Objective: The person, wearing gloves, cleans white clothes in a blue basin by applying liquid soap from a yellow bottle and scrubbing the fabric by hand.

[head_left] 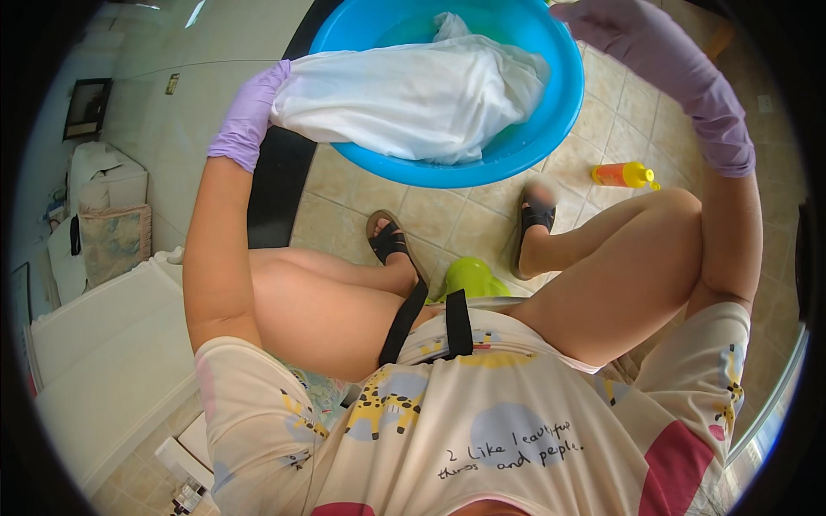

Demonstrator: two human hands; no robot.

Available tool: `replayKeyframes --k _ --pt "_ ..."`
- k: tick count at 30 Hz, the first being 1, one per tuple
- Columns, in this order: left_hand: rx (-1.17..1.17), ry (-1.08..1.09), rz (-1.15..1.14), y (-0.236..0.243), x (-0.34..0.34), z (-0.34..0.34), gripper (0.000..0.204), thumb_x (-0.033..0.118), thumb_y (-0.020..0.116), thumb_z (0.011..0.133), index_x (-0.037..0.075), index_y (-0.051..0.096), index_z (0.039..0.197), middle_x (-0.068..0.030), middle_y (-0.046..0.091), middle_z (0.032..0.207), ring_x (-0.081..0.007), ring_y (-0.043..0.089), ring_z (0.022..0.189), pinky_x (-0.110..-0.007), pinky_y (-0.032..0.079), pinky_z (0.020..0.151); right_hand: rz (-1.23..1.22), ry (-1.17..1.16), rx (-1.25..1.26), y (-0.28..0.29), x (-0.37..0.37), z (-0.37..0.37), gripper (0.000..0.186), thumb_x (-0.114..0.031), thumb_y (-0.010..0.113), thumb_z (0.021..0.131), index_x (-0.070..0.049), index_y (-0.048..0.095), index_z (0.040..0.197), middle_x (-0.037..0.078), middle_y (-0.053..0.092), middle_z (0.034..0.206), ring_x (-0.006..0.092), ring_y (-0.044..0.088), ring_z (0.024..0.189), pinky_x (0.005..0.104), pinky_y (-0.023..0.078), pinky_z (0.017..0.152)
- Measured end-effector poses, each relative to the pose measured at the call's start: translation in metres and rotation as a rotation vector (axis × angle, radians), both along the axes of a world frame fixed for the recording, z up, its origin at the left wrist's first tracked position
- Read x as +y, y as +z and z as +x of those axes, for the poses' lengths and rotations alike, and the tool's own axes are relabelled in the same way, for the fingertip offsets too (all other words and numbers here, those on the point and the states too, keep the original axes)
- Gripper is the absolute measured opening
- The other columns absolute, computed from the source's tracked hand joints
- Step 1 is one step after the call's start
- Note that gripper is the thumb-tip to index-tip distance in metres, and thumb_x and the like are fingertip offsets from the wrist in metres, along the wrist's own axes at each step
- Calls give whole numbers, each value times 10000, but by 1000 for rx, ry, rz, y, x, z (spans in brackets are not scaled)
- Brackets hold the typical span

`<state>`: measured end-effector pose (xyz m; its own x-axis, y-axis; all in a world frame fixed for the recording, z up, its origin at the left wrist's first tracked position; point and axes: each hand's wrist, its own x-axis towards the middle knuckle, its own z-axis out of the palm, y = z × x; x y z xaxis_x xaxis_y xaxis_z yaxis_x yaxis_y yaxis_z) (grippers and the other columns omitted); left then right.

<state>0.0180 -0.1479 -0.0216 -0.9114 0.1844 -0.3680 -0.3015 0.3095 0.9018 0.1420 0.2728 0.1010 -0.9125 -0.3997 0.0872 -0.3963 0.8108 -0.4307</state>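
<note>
Printed shirt fabric (482, 430) fills the near edge of the view, with two bare knees rising just beyond it. Farther out, one white cloth (413, 99) lies draped over the left rim of one blue basin (525, 142) on the tiled floor (602, 112); part of it hangs outside the bowl and the rest pools inside. It looks wet and limp, so I judge it soft, heavier than it would be dry, and somewhat slippery against rubber gloves. A bunched handful at its left end, where the folds gather, seems the surest place to take hold, since a flat pinch would likely slide.

Both hands, two in all, wear lilac gloves. At the cloth's left end, the left hand (254, 107) has its fingers hidden under the fabric, apparently closed on it, though the grip itself cannot be seen. Raised at the far right above the basin's rim, the right hand (619, 30) has its fingers spread loosely and holds nothing.

Around the basin: two black sandals on the feet, one yellow-capped orange bottle (624, 175) lying on the floor to the right, one lime-green stool (471, 277) between the legs, and one white cabinet (103, 335) at the near left.
</note>
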Motion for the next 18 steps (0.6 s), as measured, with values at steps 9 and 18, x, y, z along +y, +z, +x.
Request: replayKeyframes --k 9,18 --pt "127 106 -177 0 -3 -3 436 436 546 900 42 641 1061 -37 644 854 -100 590 700 -232 472 567 -75 416 -69 -94 -101 -4 325 -156 583 844 -75 589 1159 171 494 1295 325 507 1141 400 406 984" --pt "107 147 -181 3 -6 -8 419 400 585 889 38 618 1098 -46 644 954 -123 608 820 -263 513 689 -153 552 -162 -120 -164 -10 393 -203 547 871 25 522 1190 263 342 1391 406 389 1242 375 331 1052"
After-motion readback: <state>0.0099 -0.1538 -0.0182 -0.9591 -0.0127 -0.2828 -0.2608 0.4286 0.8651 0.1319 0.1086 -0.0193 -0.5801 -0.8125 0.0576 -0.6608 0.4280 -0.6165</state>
